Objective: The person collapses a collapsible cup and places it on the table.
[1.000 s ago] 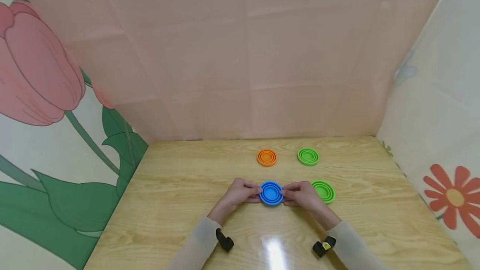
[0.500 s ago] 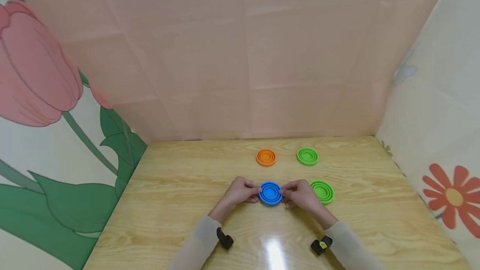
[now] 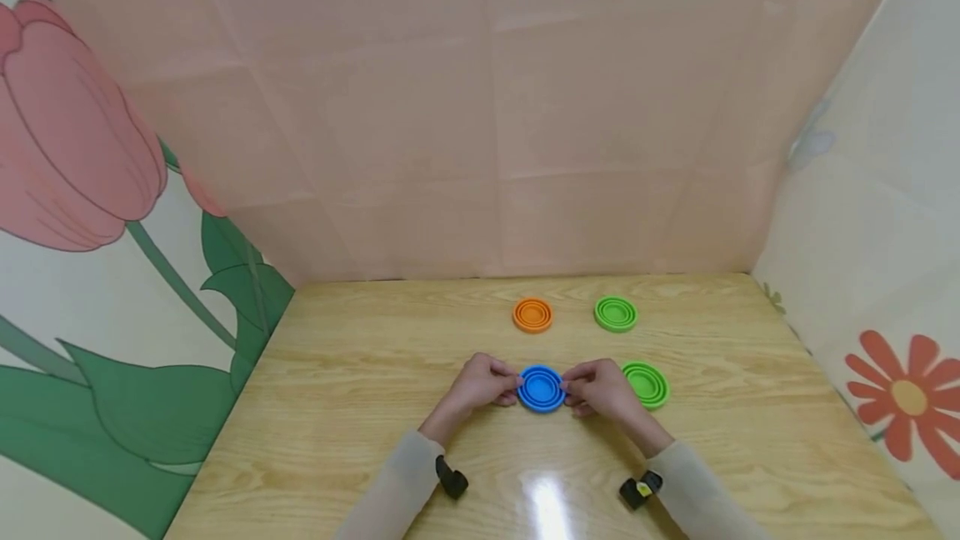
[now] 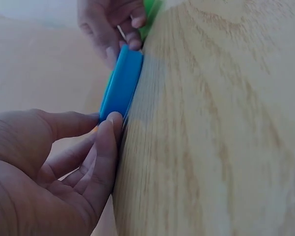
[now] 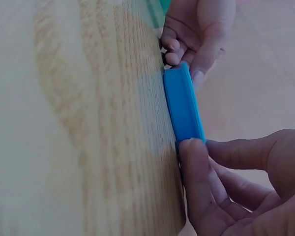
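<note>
A round blue collapsible cup, folded flat into concentric rings, is held between my two hands low over the wooden table. At its left rim, the thumb and fingers of my left hand pinch it. My right hand pinches the opposite rim in the same way. Seen edge-on in the left wrist view, the blue cup looks like a thick flat disc close to the tabletop. The right wrist view shows my right hand with thumb on the upper edge and a finger against the side.
Behind the blue cup lies a flat orange collapsible cup, with a green one to its right. Another green cup sits just beyond my right hand, partly covered by it. A pink cloth wall closes off the table's back edge.
Both hands keep their pinch on the blue cup and stay almost in place. The outer fingers of both hands have curled in slightly since the first frame.
</note>
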Motion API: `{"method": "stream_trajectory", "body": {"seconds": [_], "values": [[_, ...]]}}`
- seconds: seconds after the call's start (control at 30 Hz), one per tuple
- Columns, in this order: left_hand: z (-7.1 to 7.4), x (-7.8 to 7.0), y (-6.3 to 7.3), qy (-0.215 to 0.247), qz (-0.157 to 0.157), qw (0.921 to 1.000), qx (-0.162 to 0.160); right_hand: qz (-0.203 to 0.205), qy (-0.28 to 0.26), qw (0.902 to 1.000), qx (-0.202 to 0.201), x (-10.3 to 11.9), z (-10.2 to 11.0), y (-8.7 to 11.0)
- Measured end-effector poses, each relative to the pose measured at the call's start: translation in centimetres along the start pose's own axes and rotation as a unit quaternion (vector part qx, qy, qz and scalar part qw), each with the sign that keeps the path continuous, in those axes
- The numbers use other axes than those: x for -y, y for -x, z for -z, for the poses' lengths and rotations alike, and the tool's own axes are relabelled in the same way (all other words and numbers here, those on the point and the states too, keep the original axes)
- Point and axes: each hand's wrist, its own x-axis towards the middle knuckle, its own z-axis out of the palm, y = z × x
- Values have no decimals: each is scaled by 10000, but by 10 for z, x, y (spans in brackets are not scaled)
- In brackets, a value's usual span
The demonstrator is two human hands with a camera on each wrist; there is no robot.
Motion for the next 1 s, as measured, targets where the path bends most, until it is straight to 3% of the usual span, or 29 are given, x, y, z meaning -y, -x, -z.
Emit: {"method": "stream_trajectory", "body": {"seconds": [0.27, 0.4, 0.53, 0.7, 0.9, 1.0], "values": [[0, 3, 0, -54, 41, 10000, -64, -8, 55, 10000, -50, -3, -1, 0], [5, 4, 0, 52, 18, 9999, 126, -60, 187, 9998, -102, -1, 0, 4], [13, 6, 0, 111, -57, 9995, 285, 157, 457, 9988, -22, 5, 10, 9], [35, 6, -2, 64, -334, 9992, 185, 632, 680, 9955, 171, 16, 33, 13], [72, 8, 7, -226, -705, 9972, -101, 1024, 228, 9932, 498, 17, 74, 14], [94, 10, 13, -332, -818, 9957, -275, 1423, 168, 9881, 557, 16, 97, 16]]}}
